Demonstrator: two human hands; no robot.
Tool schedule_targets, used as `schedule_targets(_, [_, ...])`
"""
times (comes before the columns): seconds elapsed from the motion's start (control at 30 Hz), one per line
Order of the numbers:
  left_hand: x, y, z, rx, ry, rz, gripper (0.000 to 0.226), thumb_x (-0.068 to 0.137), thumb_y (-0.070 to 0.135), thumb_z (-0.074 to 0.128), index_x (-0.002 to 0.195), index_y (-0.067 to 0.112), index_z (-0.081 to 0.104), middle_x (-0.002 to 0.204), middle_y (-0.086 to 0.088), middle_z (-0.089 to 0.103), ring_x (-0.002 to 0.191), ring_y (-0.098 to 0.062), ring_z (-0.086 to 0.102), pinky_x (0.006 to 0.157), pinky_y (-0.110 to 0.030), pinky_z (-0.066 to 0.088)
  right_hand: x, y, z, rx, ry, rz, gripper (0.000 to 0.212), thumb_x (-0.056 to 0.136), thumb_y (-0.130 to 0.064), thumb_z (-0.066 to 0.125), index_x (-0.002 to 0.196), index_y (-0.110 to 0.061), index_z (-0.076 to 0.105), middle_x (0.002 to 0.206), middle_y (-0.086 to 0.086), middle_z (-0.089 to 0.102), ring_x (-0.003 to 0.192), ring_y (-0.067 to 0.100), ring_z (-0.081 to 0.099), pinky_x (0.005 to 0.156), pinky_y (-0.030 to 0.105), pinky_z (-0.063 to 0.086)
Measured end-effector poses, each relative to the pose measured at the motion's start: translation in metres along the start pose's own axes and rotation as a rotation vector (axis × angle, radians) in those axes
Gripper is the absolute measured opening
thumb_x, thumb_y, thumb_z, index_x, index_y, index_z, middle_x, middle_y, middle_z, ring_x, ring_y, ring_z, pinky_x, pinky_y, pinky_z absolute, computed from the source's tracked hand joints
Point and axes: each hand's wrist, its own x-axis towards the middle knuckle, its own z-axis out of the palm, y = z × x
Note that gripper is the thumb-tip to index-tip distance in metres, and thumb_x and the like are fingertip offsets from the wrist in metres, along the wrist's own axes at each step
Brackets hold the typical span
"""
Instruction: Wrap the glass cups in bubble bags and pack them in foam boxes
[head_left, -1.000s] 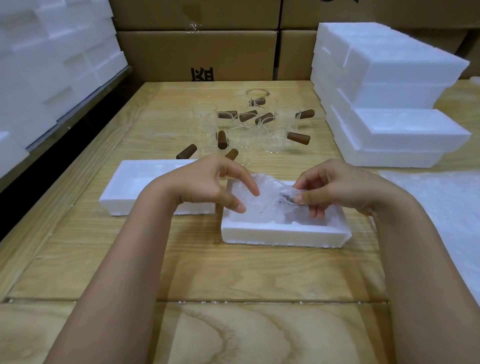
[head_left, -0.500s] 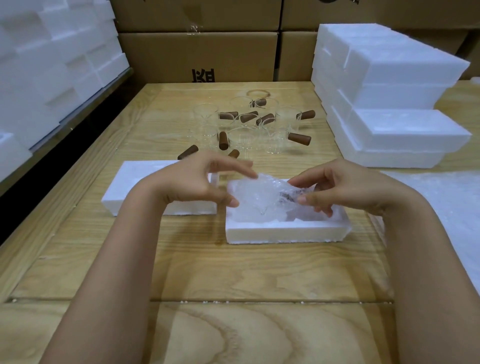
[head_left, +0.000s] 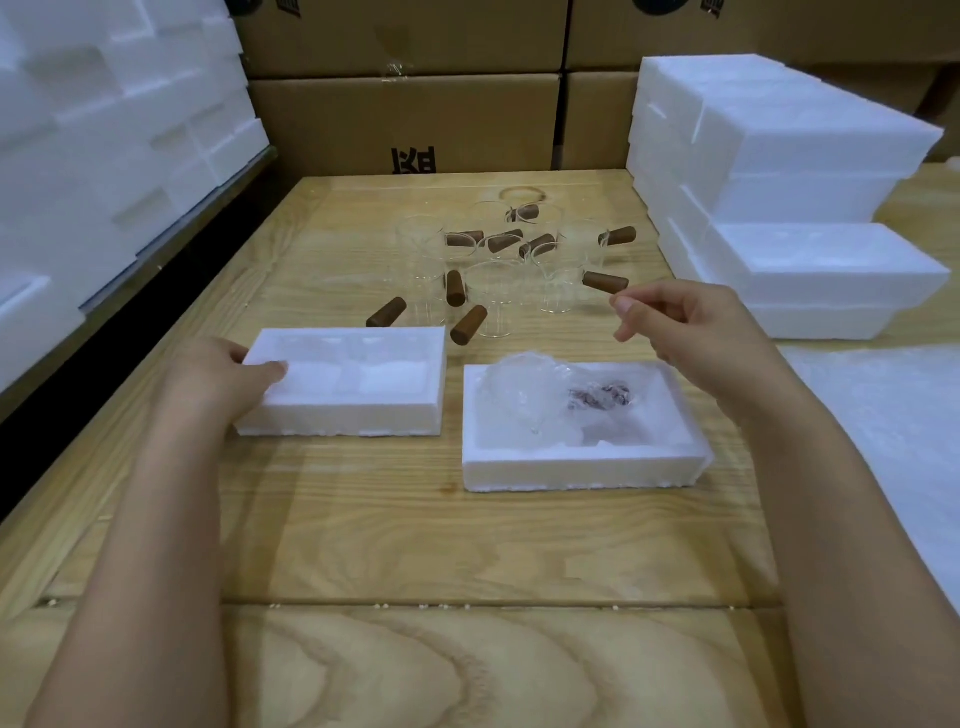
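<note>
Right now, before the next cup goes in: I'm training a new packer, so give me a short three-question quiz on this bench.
1. Fill in: the wrapped cup lies in the foam box on the person's ___ side.
2. True or false: a lid covers that foam box.
3. The left hand grips: A the empty foam half; B the foam box with the wrapped cup; C a bare glass cup.
Key: 1 right; 2 false; 3 A.
</note>
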Motion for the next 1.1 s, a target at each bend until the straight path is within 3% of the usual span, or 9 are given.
schedule_targets(0.07, [0.003, -0.003, -0.001, 0.012, 0.047, 0.013, 0.017, 0.088, 0.022, 0.065, 0.095, 0.008, 0.067, 0.070, -0.002, 0.048, 0.077, -0.025, 0.046, 0.067, -0.032, 0.037, 0.000, 0.002, 0.000, 0.007, 0.025, -0.008, 0.013, 0.092, -0.030, 0.060, 0.089, -0.021, 0.069, 0.058, -0.017, 0.061, 0.048, -0.002, 0.042, 0.061, 0.024, 0.035])
schedule_targets(0.13, [0.001, -0.005, -0.009, -0.014, 0.079, 0.015, 0.007, 0.085, 0.022, 0.067, 0.085, 0.015, 0.064, 0.069, 0.000, 0.050, 0.071, -0.022, 0.047, 0.064, -0.032, 0.038, 0.001, 0.002, 0.000, 0.006, 0.060, -0.019, 0.015, 0.093, -0.028, 0.059, 0.086, -0.019, 0.069, 0.050, -0.021, 0.056, 0.046, -0.002, 0.041, 0.058, 0.022, 0.032])
schedule_targets(0.27, [0.011, -0.014, -0.033, -0.116, 0.195, 0.086, 0.029, 0.077, 0.039, 0.062, 0.097, 0.018, 0.062, 0.089, -0.014, 0.063, 0.083, -0.036, 0.060, 0.079, -0.051, 0.053, 0.002, 0.001, 0.002, 0.062, 0.143, -0.034, 0.015, 0.093, -0.028, 0.057, 0.084, -0.023, 0.069, 0.055, -0.017, 0.061, 0.042, 0.001, 0.037, 0.051, 0.018, 0.031])
schedule_targets(0.33, [0.023, -0.015, -0.042, -0.162, 0.277, 0.135, 0.040, 0.067, 0.052, 0.054, 0.088, 0.018, 0.055, 0.080, -0.009, 0.062, 0.079, -0.037, 0.062, 0.079, -0.055, 0.054, 0.001, -0.001, 0.004, 0.084, 0.168, -0.042, 0.016, 0.093, -0.028, 0.056, 0.084, -0.025, 0.069, 0.061, -0.013, 0.065, 0.045, -0.002, 0.042, 0.054, 0.018, 0.033])
schedule_targets(0.47, [-0.003, 0.039, -0.041, -0.378, 0.376, 0.246, 0.052, 0.063, 0.055, 0.048, 0.098, 0.018, 0.059, 0.089, -0.002, 0.068, 0.087, -0.029, 0.065, 0.084, -0.047, 0.054, 0.000, -0.008, 0.012, 0.201, 0.096, -0.046, 0.026, 0.097, -0.037, 0.049, 0.086, -0.027, 0.070, 0.081, -0.010, 0.071, 0.052, -0.005, 0.048, 0.055, 0.015, 0.037])
schedule_targets(0.63, [-0.057, 0.099, 0.011, -0.315, 0.463, 0.456, 0.016, 0.081, 0.034, 0.059, 0.088, 0.022, 0.063, 0.081, 0.008, 0.058, 0.075, -0.012, 0.056, 0.064, -0.022, 0.038, 0.001, -0.013, 0.010, 0.449, 0.017, 0.013, 0.037, 0.094, -0.059, 0.034, 0.112, -0.043, 0.061, 0.103, -0.004, 0.072, 0.049, 0.008, 0.045, 0.042, 0.018, 0.034])
schedule_targets(0.83, [-0.075, 0.103, 0.060, -0.526, 0.273, 0.623, 0.020, 0.092, 0.040, 0.056, 0.087, 0.022, 0.063, 0.073, 0.025, 0.056, 0.065, 0.009, 0.054, 0.062, -0.004, 0.039, 0.005, -0.005, -0.002, 0.457, 0.143, 0.108, 0.047, 0.097, -0.059, 0.028, 0.112, -0.037, 0.066, 0.109, -0.010, 0.071, 0.054, 0.007, 0.048, 0.053, 0.021, 0.038])
schedule_targets(0.97, [-0.074, 0.095, 0.072, -0.741, 0.036, 0.571, 0.035, 0.100, 0.032, 0.044, 0.092, 0.007, 0.068, 0.081, 0.002, 0.067, 0.074, -0.017, 0.062, 0.066, -0.041, 0.058, 0.005, -0.005, -0.007, 0.489, 0.239, 0.182, 0.045, 0.099, -0.053, 0.029, 0.101, -0.033, 0.069, 0.100, -0.011, 0.073, 0.051, 0.007, 0.048, 0.053, 0.022, 0.040])
schedule_targets(1.1, [-0.076, 0.096, 0.069, -0.966, -0.090, 0.582, 0.028, 0.103, 0.024, 0.040, 0.108, 0.026, 0.068, 0.106, 0.011, 0.070, 0.083, -0.003, 0.064, 0.064, -0.025, 0.056, 0.004, -0.008, -0.008, 0.591, 0.276, 0.195, 0.045, 0.100, -0.051, 0.029, 0.097, -0.027, 0.066, 0.095, -0.014, 0.070, 0.056, 0.011, 0.045, 0.055, 0.024, 0.039])
